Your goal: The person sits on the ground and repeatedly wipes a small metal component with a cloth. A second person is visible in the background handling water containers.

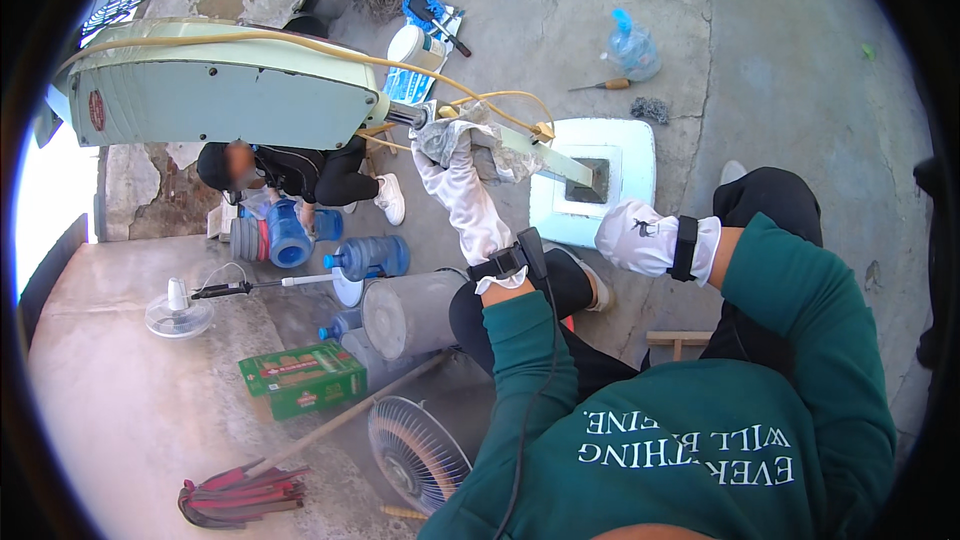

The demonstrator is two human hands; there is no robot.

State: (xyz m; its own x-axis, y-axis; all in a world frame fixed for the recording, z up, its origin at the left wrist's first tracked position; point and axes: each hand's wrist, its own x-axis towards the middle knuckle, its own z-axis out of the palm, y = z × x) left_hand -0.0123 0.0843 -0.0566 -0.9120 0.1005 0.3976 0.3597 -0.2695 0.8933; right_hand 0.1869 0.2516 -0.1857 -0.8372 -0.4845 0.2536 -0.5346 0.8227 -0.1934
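A pale green floor-standing appliance leans across the view: its boxy housing (pixel 225 94) is at upper left, its post (pixel 559 161) runs right, and its square base (pixel 634 157) rests on concrete. My left hand (pixel 457 146), in white cloth, presses a grey rag (pixel 499 154) around the post's upper part. A yellow cord (pixel 315 47) runs along the housing and loops near the rag. My right hand (pixel 637 236), in a white covering with a dark deer print, is by the base's near right corner. Its fingers are hidden, and whether it touches the base is unclear.
A crouching person (pixel 315 172) handles a blue water bottle (pixel 289 232) at left. Grey barrels (pixel 405 315), a green carton (pixel 304 379), a mop (pixel 240 495) and a round fan grille (pixel 412 457) crowd the near left. Beyond the base lie a wooden-handled screwdriver (pixel 611 84) and steel wool (pixel 649 110).
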